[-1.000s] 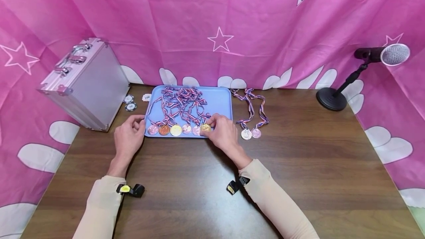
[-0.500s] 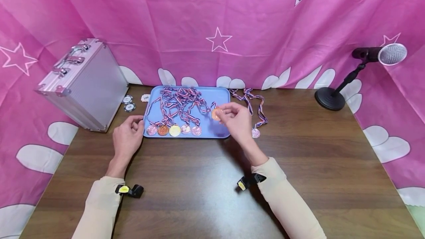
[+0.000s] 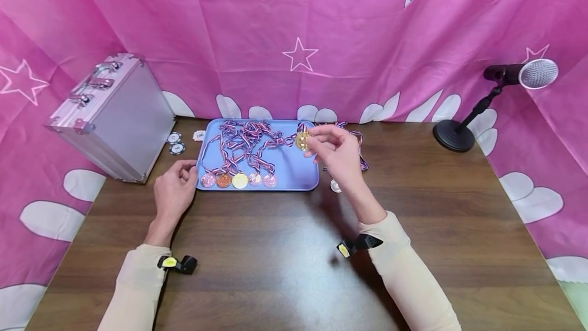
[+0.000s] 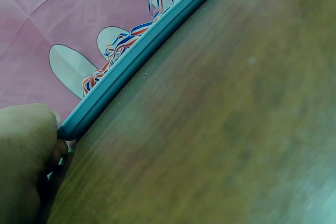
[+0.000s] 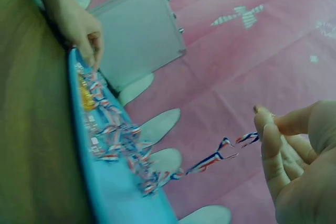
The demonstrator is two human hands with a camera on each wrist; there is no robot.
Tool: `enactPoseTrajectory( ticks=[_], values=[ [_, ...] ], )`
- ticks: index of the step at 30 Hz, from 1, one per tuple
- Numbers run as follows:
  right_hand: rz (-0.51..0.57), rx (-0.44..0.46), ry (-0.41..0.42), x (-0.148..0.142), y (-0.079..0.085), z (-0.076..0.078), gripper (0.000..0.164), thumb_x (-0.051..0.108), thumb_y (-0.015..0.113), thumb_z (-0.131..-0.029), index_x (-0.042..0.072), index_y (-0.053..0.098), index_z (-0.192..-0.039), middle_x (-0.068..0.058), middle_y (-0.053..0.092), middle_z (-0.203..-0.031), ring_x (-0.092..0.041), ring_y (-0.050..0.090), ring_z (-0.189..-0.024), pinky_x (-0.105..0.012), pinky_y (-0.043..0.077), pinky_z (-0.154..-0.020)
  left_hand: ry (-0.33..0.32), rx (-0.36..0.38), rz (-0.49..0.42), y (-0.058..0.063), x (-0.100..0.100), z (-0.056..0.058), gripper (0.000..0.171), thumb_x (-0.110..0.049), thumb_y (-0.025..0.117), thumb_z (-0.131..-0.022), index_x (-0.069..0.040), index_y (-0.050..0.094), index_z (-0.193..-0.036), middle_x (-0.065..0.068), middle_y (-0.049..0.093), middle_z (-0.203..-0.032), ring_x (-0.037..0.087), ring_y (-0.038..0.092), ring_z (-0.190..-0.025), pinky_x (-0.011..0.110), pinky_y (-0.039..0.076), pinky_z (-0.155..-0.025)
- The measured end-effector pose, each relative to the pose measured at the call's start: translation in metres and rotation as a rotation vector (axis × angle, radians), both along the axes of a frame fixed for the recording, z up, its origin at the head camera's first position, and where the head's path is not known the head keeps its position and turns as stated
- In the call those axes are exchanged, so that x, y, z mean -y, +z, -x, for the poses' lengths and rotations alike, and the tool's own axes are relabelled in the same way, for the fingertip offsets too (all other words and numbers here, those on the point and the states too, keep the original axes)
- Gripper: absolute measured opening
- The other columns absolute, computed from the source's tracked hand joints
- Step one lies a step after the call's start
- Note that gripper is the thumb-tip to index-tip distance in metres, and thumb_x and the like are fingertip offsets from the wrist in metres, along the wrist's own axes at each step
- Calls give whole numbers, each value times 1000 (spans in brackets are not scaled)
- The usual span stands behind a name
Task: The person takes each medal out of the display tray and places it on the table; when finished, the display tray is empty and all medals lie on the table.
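My right hand [image 3: 341,160] pinches a gold medal [image 3: 301,141] and holds it up above the right part of a blue tray [image 3: 294,170]. In the right wrist view its striped ribbon [image 5: 205,164] stretches from the hand to the tangled heap in the tray. At the tray's left side, my left hand [image 3: 174,188] grips the rim between thumb and fingers, as the left wrist view shows. Several medals lie in a row along the tray's front edge, among them a copper one [image 3: 223,180] and a yellow-gold one [image 3: 240,181]. Their ribbons [image 3: 245,137] lie knotted together behind them.
Right of the tray lies a silver medal [image 3: 336,186] with more ribbon, partly hidden by my right hand. A silver case [image 3: 119,121] stands at the left, with poker chips [image 3: 176,148] beside it. A microphone on a stand [image 3: 455,136] is at the back right.
My right hand has lifted the gold medal from the right end of the front row and moved it up, back and to the right. The left hand has stayed at the tray's rim.
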State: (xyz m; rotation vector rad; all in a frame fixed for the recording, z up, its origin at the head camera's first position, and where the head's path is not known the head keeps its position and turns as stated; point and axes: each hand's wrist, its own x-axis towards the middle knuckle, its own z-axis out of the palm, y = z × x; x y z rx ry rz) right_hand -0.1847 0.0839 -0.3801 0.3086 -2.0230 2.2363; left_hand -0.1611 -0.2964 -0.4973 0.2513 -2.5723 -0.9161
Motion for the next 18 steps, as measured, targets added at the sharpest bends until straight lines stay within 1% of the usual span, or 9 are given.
enactPoseTrajectory(
  ticks=[2, 4, 7, 9, 11, 13, 16, 18],
  values=[
    [32, -43, 7, -2, 11, -4, 21, -8, 75, -99, -12, 74, -119, 1, 79, -85, -10, 77, -66, -25, 59, -59, -1, -5, 2, 0, 0, 0, 26, -19, 66, -109, -3, 79, -124, 9, 66, -74, 19, 54, -62, 38, 35, -66],
    [82, -91, 2, -6, 24, -11, 18, -8, 75, -99, -10, 76, -117, -1, 79, -85, -11, 77, -66, -26, 60, -60, -3, -12, 3, 0, -1, 0, 25, -18, 67, -109, -3, 79, -124, 9, 66, -73, 17, 53, -61, 37, 35, -66],
    [166, -165, -32, -16, 45, -27, 15, -10, 73, -98, -4, 79, -110, -5, 79, -83, -13, 76, -63, -28, 61, -60, -10, -15, 3, 0, -3, 1, 25, -18, 67, -109, -3, 79, -124, 9, 66, -73, 15, 52, -60, 37, 36, -65],
    [207, -198, -57, -24, 59, -37, 16, -10, 72, -97, -1, 80, -107, -7, 79, -82, -14, 75, -60, -28, 61, -59, -12, -18, 3, 1, -3, 2, 25, -18, 67, -109, -2, 79, -124, 9, 66, -73, 16, 52, -60, 37, 36, -66],
    [221, -211, -90, -32, 70, -41, 17, -11, 72, -96, 0, 81, -106, -8, 79, -82, -14, 74, -58, -29, 61, -58, -11, -19, 4, 1, -2, 2, 26, -19, 66, -109, -2, 79, -124, 9, 66, -74, 18, 53, -61, 37, 36, -66],
    [216, -199, -122, -40, 76, -38, 18, -12, 72, -96, 0, 81, -105, -9, 79, -82, -13, 74, -58, -28, 61, -57, -9, -14, 4, 2, -1, 2, 26, -19, 66, -110, -2, 78, -124, 10, 66, -74, 21, 55, -63, 37, 36, -67],
    [191, -165, -170, -54, 76, -23, 18, -12, 72, -98, 2, 82, -105, -8, 80, -81, -12, 74, -58, -27, 61, -58, -7, -3, 2, 1, 0, 1, 27, -20, 65, -110, -1, 78, -125, 11, 66, -75, 24, 57, -64, 37, 36, -67],
    [192, -165, -203, -63, 74, -13, 19, -12, 72, -98, 3, 82, -104, -6, 79, -80, -12, 74, -59, -26, 61, -58, -7, 5, -1, 1, -1, 1, 28, -20, 65, -110, -1, 78, -126, 11, 66, -76, 26, 57, -64, 37, 36, -67]
  ],
)
